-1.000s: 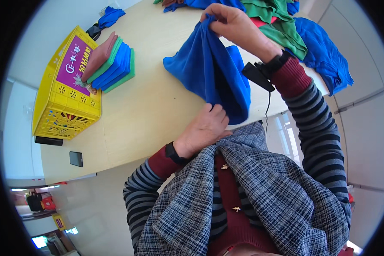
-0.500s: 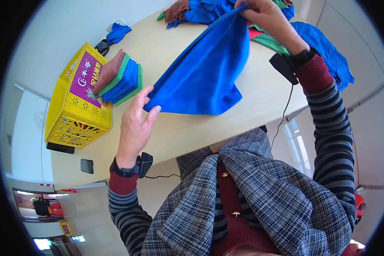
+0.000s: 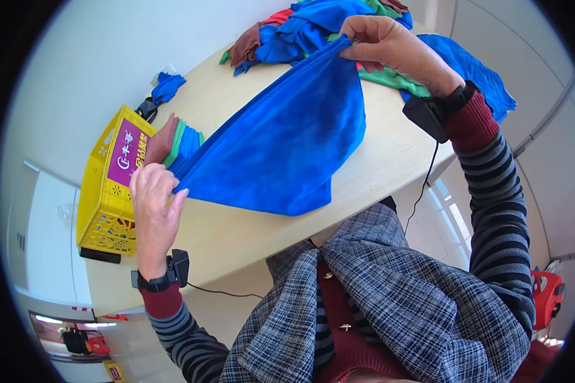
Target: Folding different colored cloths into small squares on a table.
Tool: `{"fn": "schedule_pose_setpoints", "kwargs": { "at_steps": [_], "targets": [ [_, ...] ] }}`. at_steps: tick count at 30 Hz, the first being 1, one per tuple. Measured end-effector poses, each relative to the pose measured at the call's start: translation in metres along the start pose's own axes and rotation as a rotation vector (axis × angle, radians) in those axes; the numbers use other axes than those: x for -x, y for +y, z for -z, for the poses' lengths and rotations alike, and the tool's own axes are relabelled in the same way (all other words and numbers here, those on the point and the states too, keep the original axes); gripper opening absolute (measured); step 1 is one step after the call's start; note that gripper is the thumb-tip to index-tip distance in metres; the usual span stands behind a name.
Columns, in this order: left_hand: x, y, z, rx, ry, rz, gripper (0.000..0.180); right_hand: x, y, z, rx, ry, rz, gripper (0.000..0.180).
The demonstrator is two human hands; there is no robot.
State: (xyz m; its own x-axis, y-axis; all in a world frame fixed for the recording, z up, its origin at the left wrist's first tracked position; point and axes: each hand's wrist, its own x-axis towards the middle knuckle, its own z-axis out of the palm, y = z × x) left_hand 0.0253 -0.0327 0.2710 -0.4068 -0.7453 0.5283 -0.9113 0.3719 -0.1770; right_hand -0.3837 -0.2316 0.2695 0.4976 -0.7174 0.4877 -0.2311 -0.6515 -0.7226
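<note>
Two hands stretch one blue cloth (image 3: 287, 147) taut above the pale table (image 3: 390, 159), and that cloth hides much: the table surface beneath it and part of the stack of folded cloths (image 3: 180, 145) at the left, of which only brown, green and blue edges show. The yellow crate (image 3: 105, 198) just beside the stack is partly covered by the left hand (image 3: 152, 201), and what lies inside it cannot be made out. At the far end of the table a heap of loose cloths (image 3: 313, 25) in blue, green, brown and red is cut off by the upper rim. The left hand is raised with its back toward the camera, fingers closed in a pinch on the cloth's lower left corner. The right hand (image 3: 386, 45), arm extended forward, has its fingers curled shut around the opposite corner, gathering the edge. The cloth's lower fold sags onto the table between them.
</note>
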Motion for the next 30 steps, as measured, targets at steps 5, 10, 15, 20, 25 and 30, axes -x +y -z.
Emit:
{"fn": "schedule_pose_setpoints", "kwargs": {
  "at_steps": [5,10,15,20,25,30],
  "targets": [
    [-0.004,-0.008,0.012,0.077,-0.011,0.074,0.023,0.006,-0.002,0.013,-0.147,-0.073,-0.007,0.015],
    [-0.002,-0.036,0.03,0.504,0.138,0.333,0.018,0.006,-0.05,0.021,-0.426,-0.036,-0.008,0.005],
    [-0.033,-0.056,0.011,0.677,0.104,0.377,0.015,-0.003,-0.029,0.015,-0.403,0.005,-0.092,0.004],
    [-0.064,-0.065,-0.011,0.626,0.106,0.381,0.009,-0.021,0.013,0.02,-0.331,-0.133,0.402,0.005],
    [-0.106,-0.073,-0.047,0.437,0.088,0.307,0.01,-0.05,0.013,0.013,0.107,0.108,-0.16,0.007],
    [-0.123,-0.082,-0.068,0.201,0.23,0.249,0.012,-0.06,0.005,0.019,0.207,0.267,-0.089,0.009]
  ]
}}
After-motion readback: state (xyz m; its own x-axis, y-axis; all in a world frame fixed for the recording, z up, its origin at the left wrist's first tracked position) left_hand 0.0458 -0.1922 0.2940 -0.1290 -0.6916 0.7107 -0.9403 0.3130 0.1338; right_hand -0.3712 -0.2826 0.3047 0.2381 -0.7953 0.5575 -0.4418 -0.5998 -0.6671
